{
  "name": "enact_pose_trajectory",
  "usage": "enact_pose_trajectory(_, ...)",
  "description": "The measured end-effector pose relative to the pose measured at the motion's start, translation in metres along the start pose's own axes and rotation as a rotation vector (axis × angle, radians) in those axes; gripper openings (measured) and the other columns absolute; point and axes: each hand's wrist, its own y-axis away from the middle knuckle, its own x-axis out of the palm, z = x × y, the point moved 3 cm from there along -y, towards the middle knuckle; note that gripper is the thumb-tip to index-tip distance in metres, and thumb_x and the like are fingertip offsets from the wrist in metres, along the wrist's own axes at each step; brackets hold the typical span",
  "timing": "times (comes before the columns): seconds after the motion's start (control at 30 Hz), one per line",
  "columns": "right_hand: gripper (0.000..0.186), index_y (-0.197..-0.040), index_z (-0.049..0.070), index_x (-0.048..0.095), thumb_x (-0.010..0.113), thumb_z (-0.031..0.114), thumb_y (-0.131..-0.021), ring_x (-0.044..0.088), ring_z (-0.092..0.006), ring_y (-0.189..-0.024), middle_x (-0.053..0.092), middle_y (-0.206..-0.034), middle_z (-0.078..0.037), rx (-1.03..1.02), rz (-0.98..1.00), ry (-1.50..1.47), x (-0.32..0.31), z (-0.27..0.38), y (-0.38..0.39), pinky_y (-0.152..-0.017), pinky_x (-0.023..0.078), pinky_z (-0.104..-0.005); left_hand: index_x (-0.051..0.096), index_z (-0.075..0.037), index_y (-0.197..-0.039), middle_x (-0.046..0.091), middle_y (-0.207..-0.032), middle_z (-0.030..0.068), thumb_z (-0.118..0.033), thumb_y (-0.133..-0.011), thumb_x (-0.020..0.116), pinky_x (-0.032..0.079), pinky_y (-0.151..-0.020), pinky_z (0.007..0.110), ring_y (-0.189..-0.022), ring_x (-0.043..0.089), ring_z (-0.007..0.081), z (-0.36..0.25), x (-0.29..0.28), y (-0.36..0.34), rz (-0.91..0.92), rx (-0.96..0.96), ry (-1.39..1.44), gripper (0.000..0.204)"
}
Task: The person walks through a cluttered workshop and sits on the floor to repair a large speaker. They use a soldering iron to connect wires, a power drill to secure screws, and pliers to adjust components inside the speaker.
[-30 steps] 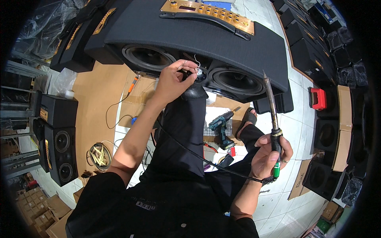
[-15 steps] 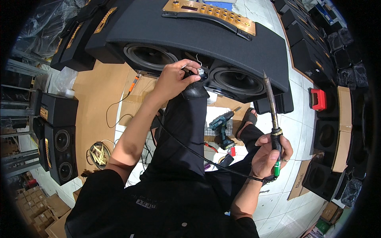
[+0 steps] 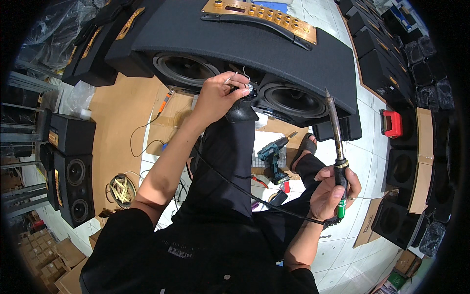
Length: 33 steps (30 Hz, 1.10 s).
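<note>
My left hand (image 3: 220, 98) is closed in a pinch, with a thin pale wire (image 3: 231, 77) between its fingers. Its fingertips touch a small silvery part (image 3: 250, 87) on top of a black flared piece, perhaps a horn tweeter (image 3: 242, 113), resting on my knee. Another pale wire (image 3: 246, 73) curls down from the front of a large black speaker (image 3: 235, 46). Held out to the right, my right hand (image 3: 337, 193) grips the dark handle of a soldering iron (image 3: 334, 125), its pointed metal tip upward. The iron's black cord crosses my lap.
Between my feet lie a teal cordless drill (image 3: 274, 156) and red-handled pliers (image 3: 259, 181). An orange-handled tool (image 3: 166, 102) with a cord is on the cardboard to the left, near a round container of pale strips (image 3: 122, 191). More speakers (image 3: 73, 169) and a red case (image 3: 391, 123) stand around.
My left fingers have shifted slightly at the silvery part, and the thin wire between them tilts higher. The right hand with the soldering iron stays almost still.
</note>
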Motion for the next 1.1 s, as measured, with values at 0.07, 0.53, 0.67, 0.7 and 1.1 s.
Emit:
enact_pose_trajectory(0.07, 0.048, -0.134, 0.007, 0.049, 0.063, 0.035, -0.098, 0.061, -0.0215, -0.076, 0.064, -0.088, -0.016, 0.002, -0.004, -0.003, 0.0, 0.0, 0.0, -0.063, 0.051, -0.0315, 0.07, 0.0, -0.106, 0.072, -0.094, 0.0025, 0.0, -0.085, 0.075, 0.043, -0.06, 0.017, -0.072, 0.055, 0.0002, 0.007, 0.002, -0.002, -0.019, 0.019, 0.009, 0.021)
enact_pose_trajectory(0.53, 0.048, -0.134, 0.008, 0.049, 0.062, 0.037, -0.098, 0.061, -0.0225, -0.078, 0.062, -0.089, -0.016, 0.021, -0.027, 0.008, 0.002, -0.001, 0.001, -0.064, 0.05, -0.0325, 0.067, 0.0, -0.115, 0.073, -0.102, 0.0064, -0.009, -0.096, 0.065, 0.051, -0.074, 0.021, -0.089, 0.067, 0.0081, -0.011, -0.028, 0.009, 0.012, -0.027, -0.03, 0.021)
enact_pose_trajectory(0.67, 0.048, -0.134, 0.008, 0.049, 0.062, 0.038, -0.098, 0.061, -0.0223, -0.078, 0.062, -0.089, -0.016, 0.017, 0.001, -0.004, 0.002, -0.001, 0.001, -0.064, 0.049, -0.0322, 0.066, -0.001, -0.114, 0.072, -0.103, 0.0067, -0.007, -0.097, 0.064, 0.051, -0.077, 0.022, -0.098, 0.067, 0.0097, -0.006, -0.022, 0.016, -0.018, 0.046, -0.104, 0.018)
enact_pose_trajectory(0.7, 0.049, -0.134, 0.008, 0.049, 0.062, 0.038, -0.098, 0.061, -0.0222, -0.077, 0.062, -0.089, -0.016, 0.016, 0.003, -0.003, 0.002, -0.001, 0.001, -0.064, 0.049, -0.032, 0.065, -0.001, -0.113, 0.072, -0.103, 0.0066, -0.006, -0.096, 0.063, 0.052, -0.077, 0.022, -0.1, 0.067, 0.0098, -0.008, -0.02, 0.017, -0.037, 0.023, -0.153, 0.017)
enact_pose_trajectory(1.1, 0.049, -0.134, 0.008, 0.049, 0.062, 0.039, -0.098, 0.061, -0.0218, -0.077, 0.063, -0.088, -0.017, 0.023, -0.016, 0.028, -0.002, -0.001, 0.002, -0.063, 0.049, -0.0306, 0.062, -0.001, -0.113, 0.073, -0.094, 0.0039, -0.001, -0.084, 0.075, 0.049, -0.068, 0.018, -0.084, 0.065, 0.0048, 0.001, -0.003, 0.009, -0.077, 0.011, -0.016, 0.032)
